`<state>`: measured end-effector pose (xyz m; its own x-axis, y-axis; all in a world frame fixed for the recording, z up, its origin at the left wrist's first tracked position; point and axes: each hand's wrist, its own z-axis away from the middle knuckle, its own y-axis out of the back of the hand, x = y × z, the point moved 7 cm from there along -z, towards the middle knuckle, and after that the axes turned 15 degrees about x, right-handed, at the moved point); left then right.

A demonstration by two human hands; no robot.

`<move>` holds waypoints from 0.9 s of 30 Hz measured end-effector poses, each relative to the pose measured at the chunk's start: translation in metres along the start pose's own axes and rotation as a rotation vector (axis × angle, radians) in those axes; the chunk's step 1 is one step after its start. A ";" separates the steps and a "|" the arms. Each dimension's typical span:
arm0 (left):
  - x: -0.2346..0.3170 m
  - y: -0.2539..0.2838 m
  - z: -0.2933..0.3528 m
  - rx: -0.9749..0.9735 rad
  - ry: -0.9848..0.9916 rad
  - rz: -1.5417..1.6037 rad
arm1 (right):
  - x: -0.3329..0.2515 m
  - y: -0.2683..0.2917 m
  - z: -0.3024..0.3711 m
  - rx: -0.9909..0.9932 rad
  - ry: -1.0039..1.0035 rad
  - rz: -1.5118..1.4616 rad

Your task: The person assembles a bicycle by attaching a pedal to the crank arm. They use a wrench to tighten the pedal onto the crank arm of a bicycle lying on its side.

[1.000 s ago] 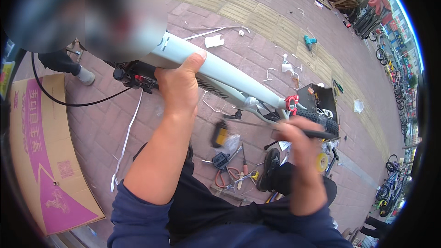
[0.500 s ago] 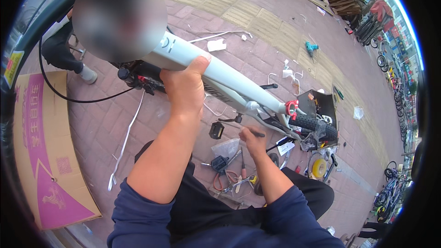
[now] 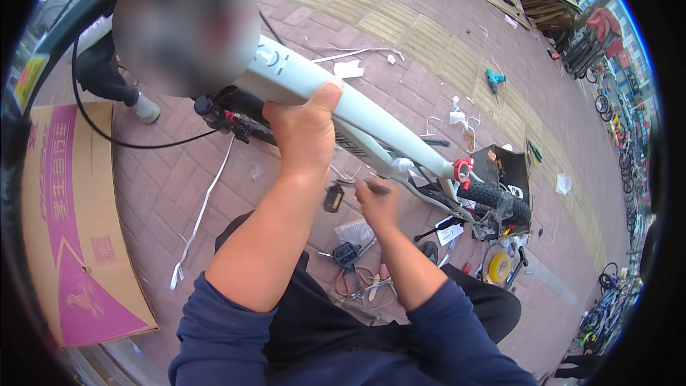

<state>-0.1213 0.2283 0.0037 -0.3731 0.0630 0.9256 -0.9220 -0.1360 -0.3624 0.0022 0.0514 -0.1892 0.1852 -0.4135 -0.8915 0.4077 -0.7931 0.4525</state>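
Note:
My left hand [image 3: 304, 129] is wrapped around the pale tube of a bicycle frame [image 3: 379, 120], which slants from upper left to lower right. Below the tube, my right hand [image 3: 379, 206] is closed around a short dark handle [image 3: 377, 188]; the rest of that tool is hidden, and motion smears the hand a little. Just left of it is a black pedal [image 3: 333, 198] with a yellowish reflector. A red seat clamp [image 3: 463, 170] rings the seat tube, and the rear tire [image 3: 493, 197] lies beyond it. A blurred patch hides the bicycle's upper front.
On the paving lie a loose pedal [image 3: 346, 254], red-handled pliers [image 3: 354, 282], a yellow tape roll [image 3: 499, 267] and a teal power drill [image 3: 494, 80]. A dark toolbox [image 3: 509, 166] stands behind the tire. Flattened cardboard [image 3: 82, 243] is at left, near another person's shoe [image 3: 146, 109].
My right hand has moved left and up, closer to the pedal, with the dark handle still in it. My left hand keeps its grip on the frame. The whole view has shifted slightly.

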 end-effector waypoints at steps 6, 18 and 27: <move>0.005 0.000 -0.003 -0.023 -0.037 -0.053 | 0.096 0.102 0.023 -0.036 -0.826 -1.033; -0.092 0.058 0.040 -0.489 -0.088 -1.085 | 0.119 0.106 0.016 -0.053 -0.973 -1.192; -0.220 0.138 0.021 -0.486 0.365 -0.942 | -0.023 0.134 0.035 -0.072 -0.323 -0.695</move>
<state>-0.1637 0.1747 -0.2477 0.5602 0.2336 0.7947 -0.7648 0.5144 0.3878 0.0216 -0.0609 -0.1070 -0.4007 0.0505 -0.9148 0.3945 -0.8917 -0.2220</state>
